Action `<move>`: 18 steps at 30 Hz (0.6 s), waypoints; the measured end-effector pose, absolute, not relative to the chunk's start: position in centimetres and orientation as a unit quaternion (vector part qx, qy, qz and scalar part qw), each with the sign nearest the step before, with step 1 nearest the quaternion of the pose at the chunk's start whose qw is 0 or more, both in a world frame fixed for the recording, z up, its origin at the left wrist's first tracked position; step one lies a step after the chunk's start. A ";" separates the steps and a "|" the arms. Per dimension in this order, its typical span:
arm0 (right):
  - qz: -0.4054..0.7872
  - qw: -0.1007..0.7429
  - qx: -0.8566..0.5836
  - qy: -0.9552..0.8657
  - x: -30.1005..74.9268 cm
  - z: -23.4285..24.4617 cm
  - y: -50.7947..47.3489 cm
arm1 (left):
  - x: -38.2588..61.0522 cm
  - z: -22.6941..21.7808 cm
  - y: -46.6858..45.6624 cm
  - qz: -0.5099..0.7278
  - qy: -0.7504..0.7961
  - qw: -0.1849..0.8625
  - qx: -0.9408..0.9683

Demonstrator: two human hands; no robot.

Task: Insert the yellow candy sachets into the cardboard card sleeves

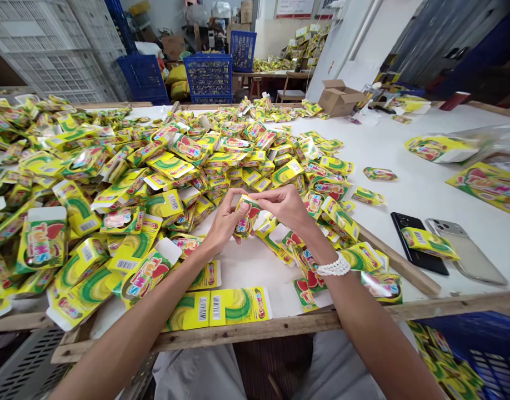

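Note:
My left hand [225,222] and my right hand [285,204] meet above the white table [409,183], both closed on one small yellow and green printed carton [245,218] with red fruit art. The left fingers grip its lower side, the right fingers pinch its top flap. A white bead bracelet [333,267] circles my right wrist. A big heap of the same cartons [125,166] covers the table's left and far middle. Flat unfolded cartons [221,306] lie by the near wooden edge under my forearms.
Two phones [421,253] lie to the right, one with a carton on it. Blue crates [208,75] and a cardboard box [338,95] stand beyond the table. A blue crate [471,350] with cartons sits low at the right. Grey crates [50,50] are stacked at the far left.

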State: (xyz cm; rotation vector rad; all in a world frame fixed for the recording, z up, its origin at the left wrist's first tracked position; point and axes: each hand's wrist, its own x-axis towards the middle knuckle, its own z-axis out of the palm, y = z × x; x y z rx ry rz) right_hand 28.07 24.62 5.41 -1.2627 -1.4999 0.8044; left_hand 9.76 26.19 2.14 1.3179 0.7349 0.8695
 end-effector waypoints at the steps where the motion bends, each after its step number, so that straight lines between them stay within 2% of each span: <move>1: 0.333 0.494 -0.514 -0.617 27.9 5.4 24.6 | 9.8 2.1 26.2 0.382 0.322 0.640 0.583; 7: 0.322 0.567 -0.533 -0.539 26.5 5.0 24.5 | 9.9 2.2 26.3 0.365 0.307 0.628 0.615; 18: 0.321 0.573 -0.550 -0.516 26.2 4.6 24.6 | 9.9 2.7 26.2 0.356 0.323 0.610 0.630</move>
